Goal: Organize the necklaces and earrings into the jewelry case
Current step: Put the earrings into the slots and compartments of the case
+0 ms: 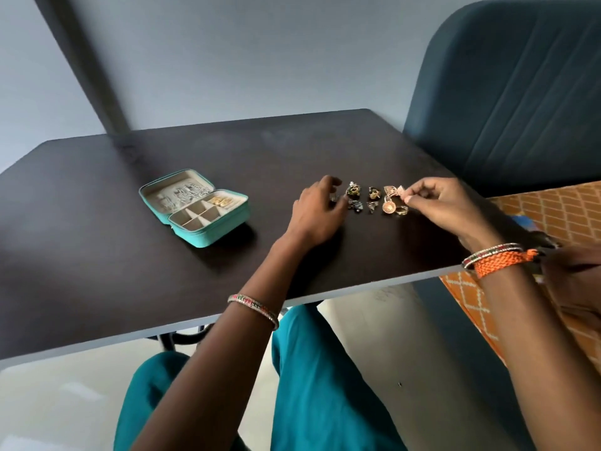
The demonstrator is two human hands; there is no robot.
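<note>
Your right hand [445, 206] is pinching a small rose-gold earring [400, 190] between thumb and fingertips, just above the right end of the earring row [370, 200]. From that grip the jewelry case [208, 236] is lying well off to your left, open on the dark table [97, 255], with the whole row and your other hand sitting between. Your left hand [317, 216] is the nearer one to the case; it is curling over the left end of the row, fingers bent toward a dark piece, though I cannot tell if it is actually holding one. The case's lid half is already holding silver necklaces [190, 193], and a gold pair [221, 201] is resting in the back of the divided tray. The front compartments are looking free. So you are facing a long leftward carry over the loose earrings; a blue chair [504, 92] stands behind, out of the path.
</note>
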